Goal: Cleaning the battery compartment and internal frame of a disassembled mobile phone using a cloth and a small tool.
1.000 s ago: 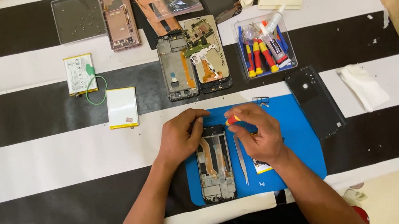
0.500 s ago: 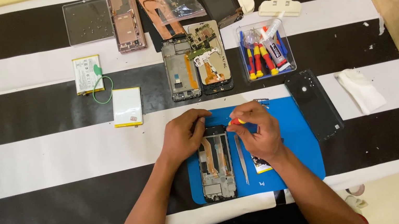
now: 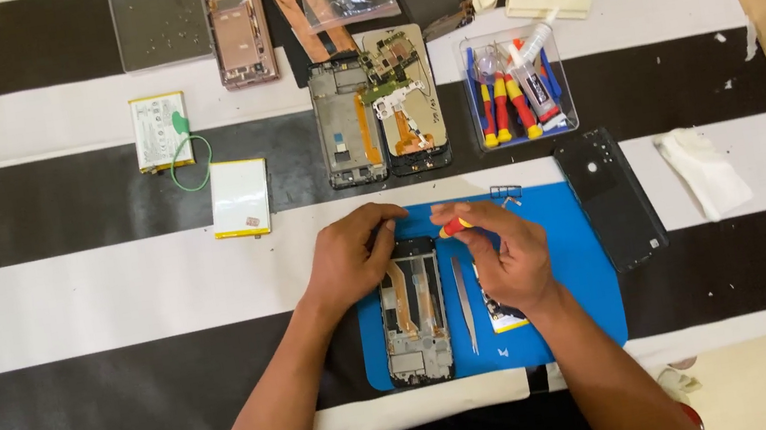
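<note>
Counter (image 3: pixel 61 293) draped in a black-and-white striped cloth; wooden floor shows along its right edge. A blue work mat (image 3: pixel 580 317) lies at the near edge, centre, seemingly to keep small parts from straying.

On the mat's left part, an opened phone frame (image 3: pixel 414 311), face up, long axis running away from the person. Left hand (image 3: pixel 349 258) rests on the frame's top left corner, fingers curled over it but closed round nothing, apparently pinning it so it does not shift. Right hand (image 3: pixel 507 252) is clenched around a small screwdriver with a red-and-yellow handle (image 3: pixel 453 228), tip aimed toward the frame's top end. Tweezers (image 3: pixel 464 302) lie just beside the frame on its right, within easy reach.

Further back, mid-counter: two more stripped phone bodies (image 3: pixel 377 110) side by side, and a clear tray of screwdrivers (image 3: pixel 516 89). A black back cover (image 3: pixel 611 196) sits just off the mat's right edge. Left of centre, a battery with a green wire (image 3: pixel 161 132) and a white flat pack (image 3: pixel 240 198). A crumpled white wipe (image 3: pixel 703 170) lies near the right edge.
</note>
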